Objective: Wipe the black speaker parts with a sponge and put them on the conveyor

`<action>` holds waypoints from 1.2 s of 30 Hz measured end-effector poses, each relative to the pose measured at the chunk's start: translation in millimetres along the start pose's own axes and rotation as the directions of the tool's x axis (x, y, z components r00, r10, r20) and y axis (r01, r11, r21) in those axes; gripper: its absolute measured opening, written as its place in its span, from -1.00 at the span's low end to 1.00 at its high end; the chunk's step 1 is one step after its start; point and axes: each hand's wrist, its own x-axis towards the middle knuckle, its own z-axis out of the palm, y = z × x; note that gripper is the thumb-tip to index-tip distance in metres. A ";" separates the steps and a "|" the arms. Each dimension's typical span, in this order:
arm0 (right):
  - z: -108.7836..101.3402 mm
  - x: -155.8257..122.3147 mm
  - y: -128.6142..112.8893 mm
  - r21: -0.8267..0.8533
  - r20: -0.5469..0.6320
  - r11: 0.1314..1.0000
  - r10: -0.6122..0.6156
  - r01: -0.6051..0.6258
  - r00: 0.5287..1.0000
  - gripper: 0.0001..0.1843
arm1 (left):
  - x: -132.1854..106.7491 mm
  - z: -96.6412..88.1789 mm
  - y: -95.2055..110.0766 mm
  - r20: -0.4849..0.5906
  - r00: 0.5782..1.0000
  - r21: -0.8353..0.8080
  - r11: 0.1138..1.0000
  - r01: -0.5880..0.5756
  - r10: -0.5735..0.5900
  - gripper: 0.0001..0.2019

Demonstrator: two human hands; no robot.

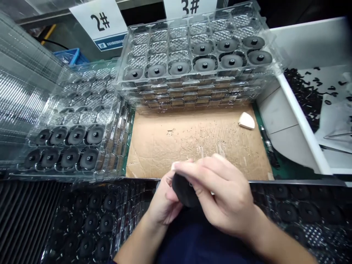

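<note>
Just in front of my body, below the near edge of the cardboard, my left hand [166,200] wraps round the left side of a round black disc-shaped part [184,191]. My right hand [222,192] lies across the same part from the right, fingers closed over its top edge, and covers much of its face. Whether my right fingertips also pinch a small piece is hidden. Similar dark discs with a central peg sit in the clear plastic tray [192,77] at the back and in the left tray [108,146].
A cardboard sheet [176,146] covers the worktop, with a white wedge-shaped piece [246,121] on it. At right lie a black pen-like tool [267,141] and a white bin [299,124] with small black parts [305,91] and tweezers. More filled trays [88,223] stand below.
</note>
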 end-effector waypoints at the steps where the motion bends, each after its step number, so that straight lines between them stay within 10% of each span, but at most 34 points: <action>1: 1.6 -5.0 -4.5 -0.037 -0.040 0.998 0.052 -0.054 0.998 -0.71 | 0.8 2.4 0.2 -0.002 1.000 -0.025 0.999 -0.022 0.022 -0.42; 15: 13.1 -10.5 -10.4 0.216 -0.092 0.974 0.083 -0.061 0.992 -0.71 | 4.6 9.8 3.5 0.002 0.930 -0.089 0.927 -0.365 0.367 -0.46; 24: 17.0 1.8 -3.8 0.233 -0.088 0.957 0.197 -0.172 0.976 -0.74 | 5.8 9.6 -6.0 0.004 0.969 -0.041 0.968 -0.248 0.248 -0.36; 27: 24.1 -25.9 8.5 0.434 -0.088 0.839 0.402 -0.329 0.911 -0.72 | 5.2 3.9 0.7 0.045 0.969 -0.103 0.966 -0.239 0.244 -0.40; 32: 26.3 -72.9 42.1 0.548 -0.072 0.542 0.790 -0.637 0.609 -0.76 | 3.7 -1.6 7.9 0.054 0.974 -0.156 0.965 -0.211 0.222 -0.47; 36: 4.4 -54.2 29.9 0.428 -0.227 0.704 0.690 -0.566 0.687 -0.74 | 4.6 5.0 2.9 0.071 0.980 -0.145 0.974 -0.173 0.184 -0.46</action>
